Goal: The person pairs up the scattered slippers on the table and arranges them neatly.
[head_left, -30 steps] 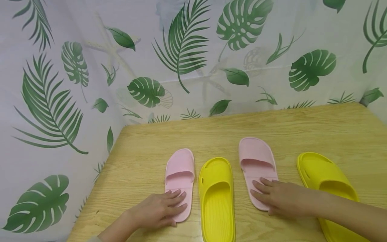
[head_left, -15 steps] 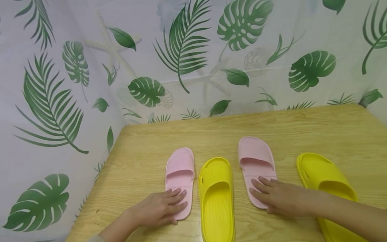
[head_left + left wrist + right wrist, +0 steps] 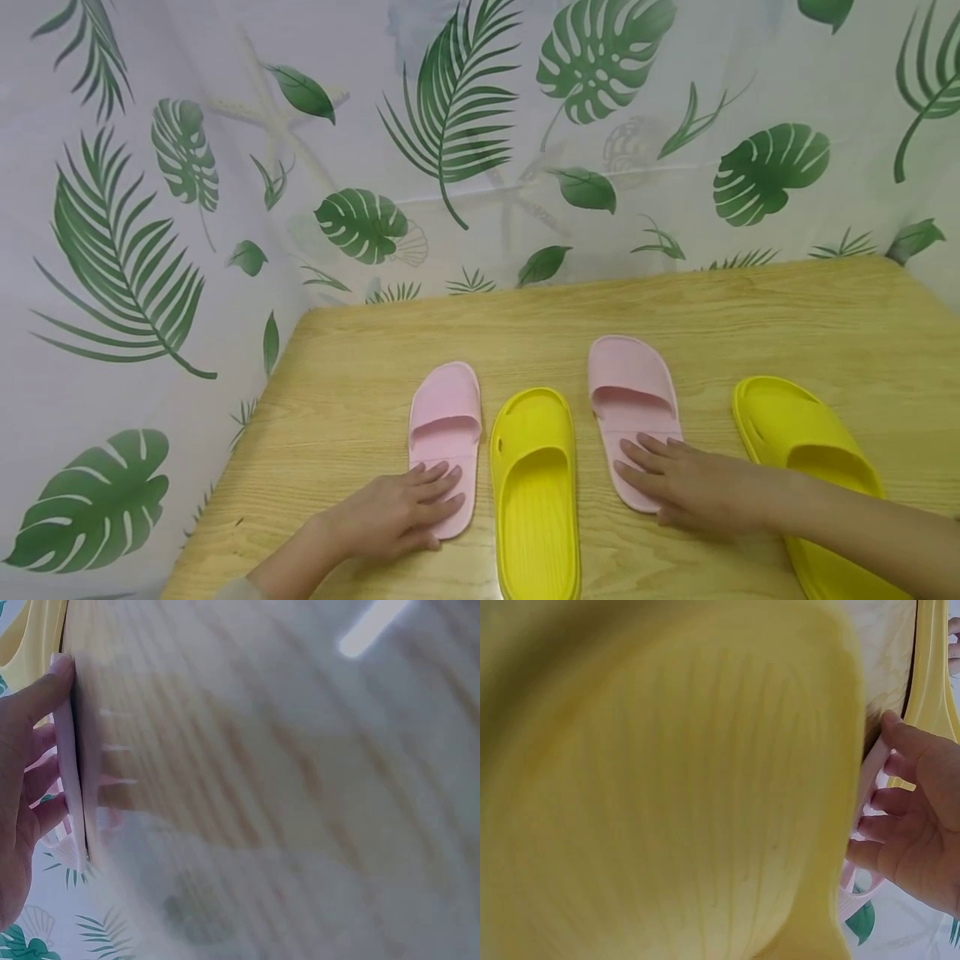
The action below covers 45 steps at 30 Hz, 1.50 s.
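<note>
In the head view my left hand (image 3: 386, 517) lies on the heel part of the left pink slipper (image 3: 446, 400), fingers fairly straight across the footbed. The left wrist view has the thumb (image 3: 58, 671) at the heel edge of that slipper (image 3: 67, 750). My right hand (image 3: 697, 487) rests likewise on the right pink slipper (image 3: 630, 367); its thumb (image 3: 896, 731) touches the heel edge in the right wrist view. Between the pink slippers lies a yellow slipper (image 3: 538, 525). Another yellow slipper (image 3: 817, 425) is at the right, partly covered by my right forearm.
All the slippers lie sole down on a wood-grain table (image 3: 525, 333), toes pointing away from me. A white cloth (image 3: 480, 242) printed with green leaves hangs behind the table and along its left side.
Both pink slippers have slid slightly away from me, with my hands staying on them. The yellow slippers look practically unmoved.
</note>
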Tool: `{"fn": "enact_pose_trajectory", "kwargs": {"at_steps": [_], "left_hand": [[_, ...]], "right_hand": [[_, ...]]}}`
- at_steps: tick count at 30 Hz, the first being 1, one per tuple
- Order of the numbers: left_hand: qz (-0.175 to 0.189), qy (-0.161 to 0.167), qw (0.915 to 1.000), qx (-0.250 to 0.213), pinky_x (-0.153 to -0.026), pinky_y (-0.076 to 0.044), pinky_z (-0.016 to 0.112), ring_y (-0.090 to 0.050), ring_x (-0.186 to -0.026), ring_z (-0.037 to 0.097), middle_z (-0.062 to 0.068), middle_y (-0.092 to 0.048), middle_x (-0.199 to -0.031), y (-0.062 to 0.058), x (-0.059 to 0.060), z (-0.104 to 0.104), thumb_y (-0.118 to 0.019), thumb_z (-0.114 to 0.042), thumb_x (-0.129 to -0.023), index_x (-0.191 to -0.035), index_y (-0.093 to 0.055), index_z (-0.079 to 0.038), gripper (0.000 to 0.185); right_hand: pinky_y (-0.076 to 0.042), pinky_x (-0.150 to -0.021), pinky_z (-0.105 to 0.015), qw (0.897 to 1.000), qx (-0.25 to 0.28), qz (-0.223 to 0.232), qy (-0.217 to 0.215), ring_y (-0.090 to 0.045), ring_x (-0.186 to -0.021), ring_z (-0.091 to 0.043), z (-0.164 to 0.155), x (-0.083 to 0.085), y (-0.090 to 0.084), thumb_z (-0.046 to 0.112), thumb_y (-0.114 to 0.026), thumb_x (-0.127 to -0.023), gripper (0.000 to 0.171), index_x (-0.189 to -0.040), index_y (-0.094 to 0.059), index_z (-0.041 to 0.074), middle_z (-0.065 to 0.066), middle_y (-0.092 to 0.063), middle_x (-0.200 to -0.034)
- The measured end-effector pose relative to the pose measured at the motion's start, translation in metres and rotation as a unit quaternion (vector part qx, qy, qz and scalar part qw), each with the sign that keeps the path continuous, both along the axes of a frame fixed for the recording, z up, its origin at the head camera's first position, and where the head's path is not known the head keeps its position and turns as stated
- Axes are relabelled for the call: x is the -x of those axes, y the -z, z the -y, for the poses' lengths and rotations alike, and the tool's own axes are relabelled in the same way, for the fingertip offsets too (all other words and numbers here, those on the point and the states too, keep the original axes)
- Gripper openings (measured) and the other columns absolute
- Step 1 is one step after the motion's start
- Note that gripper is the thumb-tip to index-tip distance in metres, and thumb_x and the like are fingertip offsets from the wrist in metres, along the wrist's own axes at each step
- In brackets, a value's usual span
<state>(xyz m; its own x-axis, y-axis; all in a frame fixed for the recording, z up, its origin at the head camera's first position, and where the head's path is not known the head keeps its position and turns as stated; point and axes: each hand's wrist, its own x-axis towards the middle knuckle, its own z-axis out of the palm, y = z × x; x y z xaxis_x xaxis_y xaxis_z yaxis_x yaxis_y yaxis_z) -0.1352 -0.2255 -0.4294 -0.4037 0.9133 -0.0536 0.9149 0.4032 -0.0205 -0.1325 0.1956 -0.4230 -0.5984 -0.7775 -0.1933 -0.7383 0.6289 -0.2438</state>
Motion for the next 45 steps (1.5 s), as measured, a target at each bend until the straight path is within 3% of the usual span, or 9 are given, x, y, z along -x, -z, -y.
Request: {"fn": "enact_pose_trajectory", "kwargs": {"at_steps": [5, 10, 20, 31, 45], "left_hand": [[0.006, -0.014, 0.9998, -0.015, -0.103, -0.04, 0.041, -0.043, -0.132, 0.029, 0.013, -0.042, -0.145, 0.002, -0.001, 0.0, -0.049, -0.044, -0.096, -0.135, -0.054, -0.013, 0.051], [0.001, -0.012, 0.9997, -0.022, -0.104, -0.039, 0.041, -0.043, -0.132, 0.029, 0.013, -0.043, -0.145, 0.003, -0.001, -0.001, -0.047, -0.048, -0.095, -0.136, -0.053, -0.012, 0.054], [-0.004, -0.021, 0.9997, 0.009, -0.105, -0.038, 0.043, -0.04, -0.134, 0.03, 0.014, -0.04, -0.147, 0.002, -0.005, -0.001, -0.043, -0.045, -0.098, -0.138, -0.05, -0.012, 0.053], [-0.02, -0.013, 0.9997, 0.004, -0.104, -0.039, 0.044, -0.042, -0.133, 0.031, 0.015, -0.041, -0.146, 0.001, -0.004, -0.002, -0.046, -0.043, -0.097, -0.137, -0.051, -0.012, 0.051], [-0.005, -0.013, 0.9999, 0.002, -0.105, -0.037, 0.044, -0.039, -0.134, 0.031, 0.015, -0.039, -0.147, 0.003, 0.003, -0.005, -0.044, -0.043, -0.098, -0.138, -0.05, -0.011, 0.052]], "right_hand": [[-0.035, -0.1, -0.059, 0.999, 0.025, -0.028, -0.009, -0.038, -0.13, -0.045, -0.002, 0.002, 0.003, 0.044, -0.049, -0.095, 0.057, -0.139, -0.048, 0.007, -0.022, -0.039, -0.145], [-0.037, -0.099, -0.058, 0.998, 0.026, -0.061, -0.022, -0.04, -0.128, -0.045, -0.004, 0.0, 0.008, 0.044, -0.047, -0.096, 0.055, -0.138, -0.048, 0.008, -0.022, -0.041, -0.144], [-0.033, -0.102, -0.058, 0.999, 0.014, -0.039, -0.003, -0.036, -0.132, -0.044, -0.001, -0.001, 0.011, 0.042, -0.046, -0.097, 0.055, -0.141, -0.045, 0.01, -0.02, -0.037, -0.147], [-0.031, -0.104, -0.058, 1.0, 0.006, -0.019, 0.007, -0.033, -0.134, -0.043, 0.001, 0.001, 0.005, 0.04, -0.047, -0.097, 0.054, -0.142, -0.044, 0.011, -0.019, -0.035, -0.149], [-0.032, -0.104, -0.057, 1.0, -0.002, -0.017, 0.003, -0.034, -0.133, -0.044, 0.002, 0.006, 0.002, 0.035, -0.054, -0.093, 0.055, -0.141, -0.045, 0.009, -0.02, -0.037, -0.147]]}}
